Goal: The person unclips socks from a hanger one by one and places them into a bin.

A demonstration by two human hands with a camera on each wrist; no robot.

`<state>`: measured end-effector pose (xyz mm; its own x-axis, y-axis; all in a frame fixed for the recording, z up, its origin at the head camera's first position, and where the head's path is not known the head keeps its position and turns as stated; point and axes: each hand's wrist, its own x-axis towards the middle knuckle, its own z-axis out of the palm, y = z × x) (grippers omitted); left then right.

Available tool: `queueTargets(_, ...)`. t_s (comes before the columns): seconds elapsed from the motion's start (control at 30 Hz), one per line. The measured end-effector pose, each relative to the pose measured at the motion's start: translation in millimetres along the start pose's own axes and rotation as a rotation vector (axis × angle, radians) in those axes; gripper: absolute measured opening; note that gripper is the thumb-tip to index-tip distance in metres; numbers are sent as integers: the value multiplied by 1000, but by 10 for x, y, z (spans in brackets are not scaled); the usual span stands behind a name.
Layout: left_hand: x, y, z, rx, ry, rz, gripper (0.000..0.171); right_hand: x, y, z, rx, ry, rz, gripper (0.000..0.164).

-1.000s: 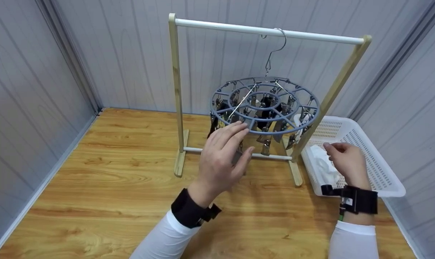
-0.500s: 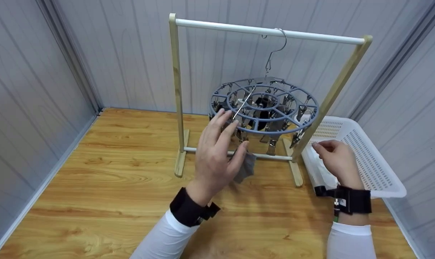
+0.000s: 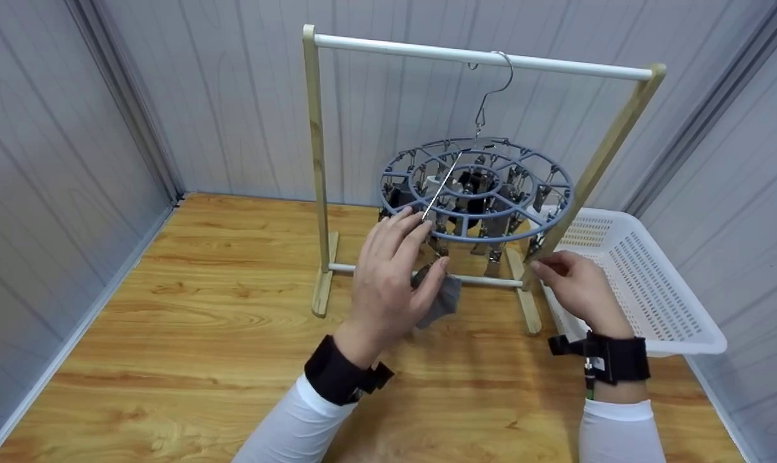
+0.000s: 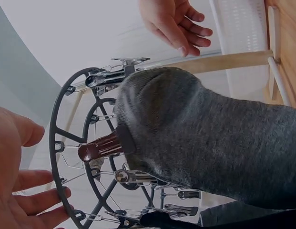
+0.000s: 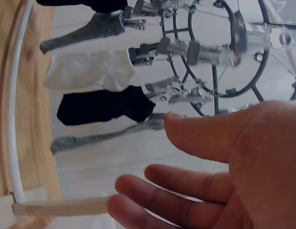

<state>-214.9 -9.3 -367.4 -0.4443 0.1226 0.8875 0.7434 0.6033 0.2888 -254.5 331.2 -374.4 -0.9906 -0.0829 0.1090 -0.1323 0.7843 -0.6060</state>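
Note:
A round blue-grey clip hanger [image 3: 464, 239] hangs by its metal hook from the rack's white bar. My left hand [image 3: 388, 276] has its fingers extended at the hanger's near rim, fingertips against the ring in the left wrist view. Close to that hand a grey sock [image 4: 200, 138] hangs from a clip; in the head view the left hand partly hides it. My right hand [image 3: 575, 286] is beside the rack's right post, fingers loosely bent and holding nothing. The right wrist view shows a white sock [image 5: 90, 70], a black sock [image 5: 107, 106] and grey socks clipped up.
A wooden drying rack [image 3: 316, 161] with white bars stands on the wood-grain table [image 3: 189, 334]. At its right is a white perforated basket [image 3: 678, 296], partly behind my right hand. Panelled walls enclose the back and sides.
The right hand has moved left from over the basket toward the rack post. The hanger has turned, bringing the grey sock into view beside my left hand, which shifts only slightly.

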Motion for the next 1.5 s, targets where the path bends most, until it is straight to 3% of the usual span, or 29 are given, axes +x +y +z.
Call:
queueTargets(0.23, -14, -2, 15, 3, -31, 33, 45, -39, -62, 72, 54, -250, -156, 48)
queueTargets(0.4, -3, 1, 3, -16, -46, 68, 45, -34, -119, 175, 108, -426, -201, 50)
queueTargets(0.63, 5, 14, -9, -34, -64, 97, 45, -11, -215, 369, 124, -560, -241, 59)
queueTargets(0.83, 6, 26, -2, -53, -68, 124, 42, 3, -274, 478, 174, -545, -313, 60)
queueTargets(1.0, 12, 34, 13, -72, -56, 143, 42, -8, -309, 530, 188, -449, -261, 62)
queueTargets(1.23, 7, 41, 8, -85, -52, 161, 41, 5, -316, 555, 214, -302, -268, 32)
queueTargets(1.33, 8, 46, -2, -87, -37, 172, 41, 18, -315, 554, 228, -288, -306, 21)
queueTargets(1.5, 21, 50, -16, -87, 14, 218, 39, 11, -320, 553, 211, -285, -326, 19)
